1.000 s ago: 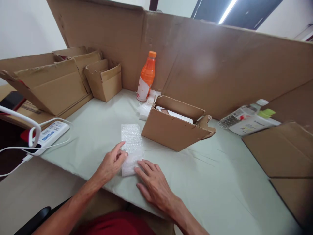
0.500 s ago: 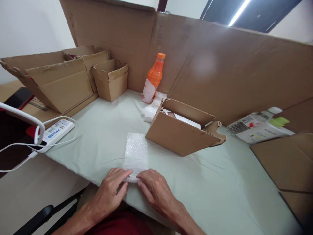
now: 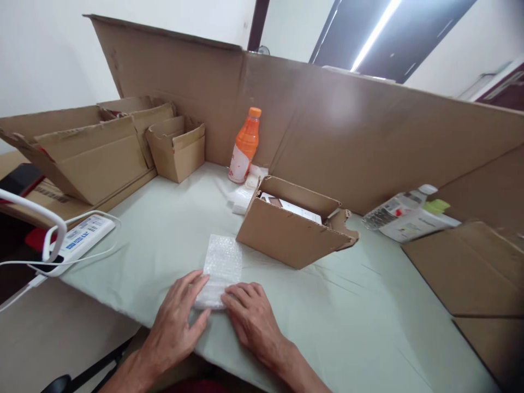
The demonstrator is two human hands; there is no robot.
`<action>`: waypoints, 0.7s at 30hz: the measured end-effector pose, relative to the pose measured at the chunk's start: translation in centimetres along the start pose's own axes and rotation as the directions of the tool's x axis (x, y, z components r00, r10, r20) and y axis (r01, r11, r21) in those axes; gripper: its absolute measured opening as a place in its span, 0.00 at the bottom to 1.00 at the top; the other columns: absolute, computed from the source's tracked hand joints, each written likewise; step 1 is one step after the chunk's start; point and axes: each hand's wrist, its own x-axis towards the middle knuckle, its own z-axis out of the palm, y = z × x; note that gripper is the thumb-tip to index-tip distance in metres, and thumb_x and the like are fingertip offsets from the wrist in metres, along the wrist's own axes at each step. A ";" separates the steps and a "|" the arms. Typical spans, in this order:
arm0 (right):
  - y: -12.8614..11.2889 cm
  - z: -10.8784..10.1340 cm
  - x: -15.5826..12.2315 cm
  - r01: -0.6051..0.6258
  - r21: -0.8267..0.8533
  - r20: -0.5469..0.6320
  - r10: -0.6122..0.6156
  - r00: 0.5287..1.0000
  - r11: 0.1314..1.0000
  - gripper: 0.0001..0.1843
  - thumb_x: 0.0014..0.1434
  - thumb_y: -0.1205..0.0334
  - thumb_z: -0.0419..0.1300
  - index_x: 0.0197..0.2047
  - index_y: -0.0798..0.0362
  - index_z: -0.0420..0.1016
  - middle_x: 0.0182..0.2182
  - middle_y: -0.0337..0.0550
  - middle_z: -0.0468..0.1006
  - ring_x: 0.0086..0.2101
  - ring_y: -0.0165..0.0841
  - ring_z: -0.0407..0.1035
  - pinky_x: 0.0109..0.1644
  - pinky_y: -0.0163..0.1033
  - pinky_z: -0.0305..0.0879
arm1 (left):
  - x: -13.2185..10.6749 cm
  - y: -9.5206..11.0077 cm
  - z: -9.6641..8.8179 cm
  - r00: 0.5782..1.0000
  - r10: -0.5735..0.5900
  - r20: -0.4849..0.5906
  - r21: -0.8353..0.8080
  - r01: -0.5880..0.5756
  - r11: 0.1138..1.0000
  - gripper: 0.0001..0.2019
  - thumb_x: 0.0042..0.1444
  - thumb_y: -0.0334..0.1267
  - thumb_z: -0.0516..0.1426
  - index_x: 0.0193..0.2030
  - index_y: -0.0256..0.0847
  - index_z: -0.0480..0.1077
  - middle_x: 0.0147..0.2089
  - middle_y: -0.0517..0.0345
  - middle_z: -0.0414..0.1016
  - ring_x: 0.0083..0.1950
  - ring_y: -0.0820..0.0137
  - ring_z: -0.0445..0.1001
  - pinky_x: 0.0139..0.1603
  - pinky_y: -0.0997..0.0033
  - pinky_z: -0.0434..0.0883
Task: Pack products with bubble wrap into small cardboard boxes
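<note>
A strip of clear bubble wrap (image 3: 223, 256) lies flat on the cloth-covered table, its near end folded over into a thicker band. My left hand (image 3: 176, 314) is at the left side of that fold, thumb and fingers spread apart. Across from it, my right hand (image 3: 251, 316) rests its fingertips on the fold's right end, palm down; its thumb is mostly hidden. Both hands are open, and neither wraps round the bubble wrap.
Right of the wrap stands an open cardboard box (image 3: 295, 234) holding a white item. Behind are an orange drink bottle (image 3: 244, 147) and more bubble wrap (image 3: 241, 197). Cardboard bins (image 3: 102, 155) and a white power strip (image 3: 84, 240) sit left; a clear bottle (image 3: 397, 207) lies right.
My left fingers have come off the fold and spread apart. My right fingers lie flatter on its right end. The view has tilted up and shifted slightly right.
</note>
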 end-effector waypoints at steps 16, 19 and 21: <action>-1.7 -1.1 -1.2 -0.193 -0.008 0.140 0.193 0.971 0.981 0.22 0.59 0.66 0.61 0.57 0.51 0.71 0.52 0.52 0.77 0.47 0.46 0.69 0.50 0.52 0.64 | 1.8 -0.6 1.0 0.985 -0.159 0.067 -0.085 0.164 0.983 0.21 0.60 0.41 0.55 0.60 0.42 0.68 0.45 0.50 0.79 0.42 0.59 0.78 0.46 0.54 0.76; -0.8 -0.3 -0.4 -0.347 0.161 0.071 0.339 0.938 0.924 0.16 0.63 0.67 0.57 0.53 0.50 0.73 0.48 0.48 0.80 0.46 0.42 0.71 0.53 0.50 0.64 | 0.5 -0.4 1.4 0.898 -0.439 0.031 -0.363 0.419 0.832 0.29 0.59 0.50 0.58 0.64 0.42 0.63 0.51 0.46 0.76 0.46 0.59 0.78 0.47 0.57 0.76; -0.7 -0.1 0.0 -0.451 0.364 0.052 0.466 0.883 0.815 0.15 0.63 0.65 0.57 0.53 0.50 0.74 0.47 0.47 0.81 0.47 0.40 0.72 0.54 0.47 0.64 | -0.3 0.2 1.5 0.827 -0.554 0.089 -0.609 0.486 0.627 0.35 0.57 0.53 0.59 0.68 0.42 0.56 0.57 0.44 0.74 0.52 0.59 0.77 0.51 0.61 0.76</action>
